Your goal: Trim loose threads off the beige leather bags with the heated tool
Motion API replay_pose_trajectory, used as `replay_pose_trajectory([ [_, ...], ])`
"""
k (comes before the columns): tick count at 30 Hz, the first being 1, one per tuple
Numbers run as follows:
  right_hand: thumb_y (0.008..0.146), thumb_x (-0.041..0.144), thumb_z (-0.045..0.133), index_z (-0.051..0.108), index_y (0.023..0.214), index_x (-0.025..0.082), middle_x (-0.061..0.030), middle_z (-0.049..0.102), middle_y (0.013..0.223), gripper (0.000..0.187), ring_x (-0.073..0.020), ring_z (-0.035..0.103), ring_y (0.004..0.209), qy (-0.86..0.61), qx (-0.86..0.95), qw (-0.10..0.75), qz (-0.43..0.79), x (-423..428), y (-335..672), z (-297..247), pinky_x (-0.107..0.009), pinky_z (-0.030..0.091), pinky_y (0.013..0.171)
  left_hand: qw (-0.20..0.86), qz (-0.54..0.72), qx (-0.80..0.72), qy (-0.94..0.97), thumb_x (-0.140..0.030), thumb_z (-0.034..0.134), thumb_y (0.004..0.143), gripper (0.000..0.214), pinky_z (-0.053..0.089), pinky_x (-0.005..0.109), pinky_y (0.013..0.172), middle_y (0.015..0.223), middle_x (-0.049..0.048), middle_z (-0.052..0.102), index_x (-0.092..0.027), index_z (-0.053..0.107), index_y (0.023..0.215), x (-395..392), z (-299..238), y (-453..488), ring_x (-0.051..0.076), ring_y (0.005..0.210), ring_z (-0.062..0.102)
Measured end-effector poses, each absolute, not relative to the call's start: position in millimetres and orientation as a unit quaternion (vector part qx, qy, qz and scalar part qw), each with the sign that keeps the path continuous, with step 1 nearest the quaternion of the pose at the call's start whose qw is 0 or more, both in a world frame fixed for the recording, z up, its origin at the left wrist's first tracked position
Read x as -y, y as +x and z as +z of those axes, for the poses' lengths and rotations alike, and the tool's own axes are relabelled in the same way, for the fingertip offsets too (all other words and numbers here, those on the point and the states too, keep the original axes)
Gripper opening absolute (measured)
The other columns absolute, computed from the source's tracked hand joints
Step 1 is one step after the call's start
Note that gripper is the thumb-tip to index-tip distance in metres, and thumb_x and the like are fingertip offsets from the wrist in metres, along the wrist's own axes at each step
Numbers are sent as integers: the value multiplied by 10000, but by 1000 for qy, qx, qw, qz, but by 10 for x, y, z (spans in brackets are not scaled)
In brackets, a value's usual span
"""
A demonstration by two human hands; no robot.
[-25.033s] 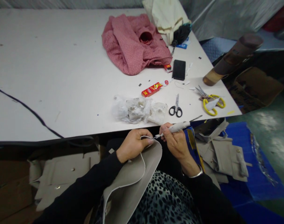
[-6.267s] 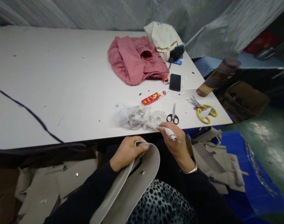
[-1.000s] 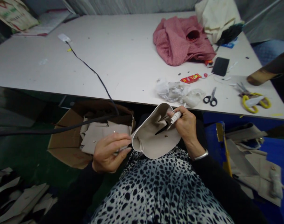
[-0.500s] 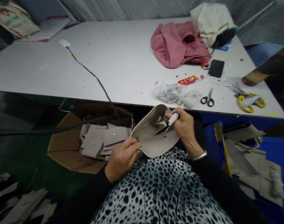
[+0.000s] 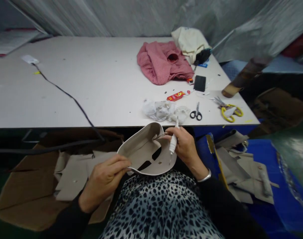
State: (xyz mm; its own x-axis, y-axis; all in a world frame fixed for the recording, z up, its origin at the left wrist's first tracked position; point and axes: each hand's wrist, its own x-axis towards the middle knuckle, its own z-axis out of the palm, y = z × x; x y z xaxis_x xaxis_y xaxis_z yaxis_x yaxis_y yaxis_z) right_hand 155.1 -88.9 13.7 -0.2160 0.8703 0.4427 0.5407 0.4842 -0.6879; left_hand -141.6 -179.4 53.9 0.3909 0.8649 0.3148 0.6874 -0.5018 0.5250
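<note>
On the left, a brown cardboard box holds flat beige pieces. A black cord runs across the tabletop. Next is the left hand, its fingers closed on the left edge of a beige bag. The bag is over the lap, just in front of the tabletop. Its mouth is open and faces up. Its long way slants from the left hand up to the right hand, farther off. Crumpled plastic and a pink cloth lie beyond it. A white tool sits in front of the bag's right side and hides a bit of it. One thin tip points away, at the tabletop. The right hand grips this tool, with fingers at the bag's edge too. Farther right are black scissors, yellow scissors, a tilted bottle and a blue sheet.
</note>
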Motion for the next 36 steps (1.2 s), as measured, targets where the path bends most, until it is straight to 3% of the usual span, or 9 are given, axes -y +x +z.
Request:
replay_pose_trajectory([
  [4,1063,542,548,680,1363,245,-72,737,1013,443,-224,687,896,-462,688,517,215,849,1931,146,-386,549,861,164,278,-457,829,-188,635,979,152,529,191,635,835,18,725,-202,781,941,1535,625,-1406,125,703,709],
  [8,1033,517,614,759,1196,216,-62,746,970,372,-179,672,735,-550,589,559,196,651,2226,96,-345,552,736,214,282,-462,813,-171,637,962,163,520,203,622,793,13,690,-200,752,849,1290,720,-1299,132,704,690],
  [11,1013,504,646,740,1145,198,-36,739,867,347,-168,679,691,-582,552,545,245,467,2305,54,-314,552,675,248,286,-462,802,-159,659,945,162,531,209,653,788,8,682,-202,738,810,1114,739,-1240,135,728,686],
  [17,1015,548,614,721,935,194,-45,746,834,379,-194,713,765,-567,576,532,253,226,2295,-2,-334,577,732,274,276,-443,808,-140,671,939,143,543,204,671,817,12,699,-205,739,832,893,714,-1207,133,753,692],
  [22,1034,570,570,713,959,204,-49,736,854,400,-201,704,779,-568,626,482,232,126,2305,-33,-340,551,751,287,268,-434,811,-158,679,934,134,543,208,643,811,18,702,-211,739,828,785,734,-1150,140,733,693],
  [28,1075,577,494,726,935,215,-75,750,898,453,-237,679,861,-585,714,369,107,39,2250,20,-355,496,804,308,268,-427,807,-158,666,934,141,547,214,630,807,31,714,-212,746,833,673,720,-1105,155,729,693],
  [36,1069,566,510,735,934,211,-83,758,897,442,-243,691,838,-574,712,391,101,56,2313,-45,-375,516,784,327,263,-447,790,-76,683,904,137,541,200,701,821,26,711,-179,747,840,665,730,-1088,128,763,690],
])
